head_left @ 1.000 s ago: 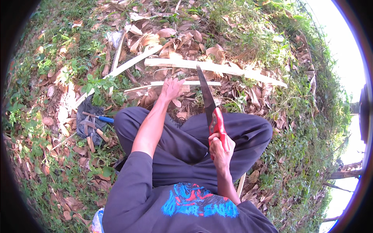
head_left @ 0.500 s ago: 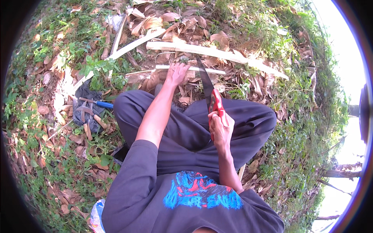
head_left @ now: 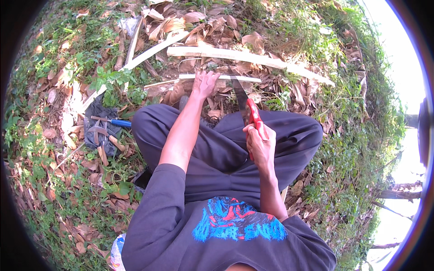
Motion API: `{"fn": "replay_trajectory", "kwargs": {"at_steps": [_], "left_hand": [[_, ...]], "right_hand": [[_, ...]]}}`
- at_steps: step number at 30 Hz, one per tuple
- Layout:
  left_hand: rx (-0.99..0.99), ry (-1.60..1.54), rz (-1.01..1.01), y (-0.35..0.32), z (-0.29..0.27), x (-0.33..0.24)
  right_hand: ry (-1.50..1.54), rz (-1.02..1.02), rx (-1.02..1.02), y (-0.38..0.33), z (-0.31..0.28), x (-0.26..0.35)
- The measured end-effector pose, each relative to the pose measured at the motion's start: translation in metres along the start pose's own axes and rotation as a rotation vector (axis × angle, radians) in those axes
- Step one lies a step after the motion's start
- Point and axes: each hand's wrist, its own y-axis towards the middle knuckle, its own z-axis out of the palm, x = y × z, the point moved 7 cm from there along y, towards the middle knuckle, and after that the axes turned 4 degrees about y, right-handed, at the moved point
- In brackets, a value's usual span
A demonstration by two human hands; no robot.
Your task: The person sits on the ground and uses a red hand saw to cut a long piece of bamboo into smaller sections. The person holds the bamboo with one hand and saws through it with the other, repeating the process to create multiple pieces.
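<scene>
My right hand point(head_left: 261, 137) is closed around the red handle of a hand saw point(head_left: 240, 95). The dark blade slants up and to the left and crosses a thin, pale wooden strip point(head_left: 246, 79). On that same strip, just left of the blade, my left hand point(head_left: 206, 84) presses down with its fingers bent over the wood. The strip lies crosswise in front of my crossed legs. What supports it underneath is partly hidden by my hand.
A longer pale plank point(head_left: 226, 53) lies beyond the strip, and another long slat point(head_left: 151, 55) runs diagonally at left. Beside my left knee, a blue-handled tool point(head_left: 120, 122) and a curved blade with a wooden handle point(head_left: 108, 134) rest on black plastic point(head_left: 92, 110). Dry leaves and grass surround me.
The saw and my right hand have shifted slightly down and to the right, drawing the blade back across the strip. My left hand stays on the wood.
</scene>
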Motion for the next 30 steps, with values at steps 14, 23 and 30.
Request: {"fn": "replay_trajectory", "kwargs": {"at_steps": [14,23,30], "left_hand": [[-0.071,0.099,0.019,-0.007,0.018,0.013],[0.043,0.071,-0.004,-0.003,0.001,-0.005],[0.1,0.067,-0.006,0.001,0.003,-0.002]], "right_hand": [[-0.054,0.03,0.017,-0.001,0.001,0.008],[-0.125,0.054,0.034,0.016,0.008,0.016],[-0.25,-0.061,0.087,0.012,0.01,0.044]]}}
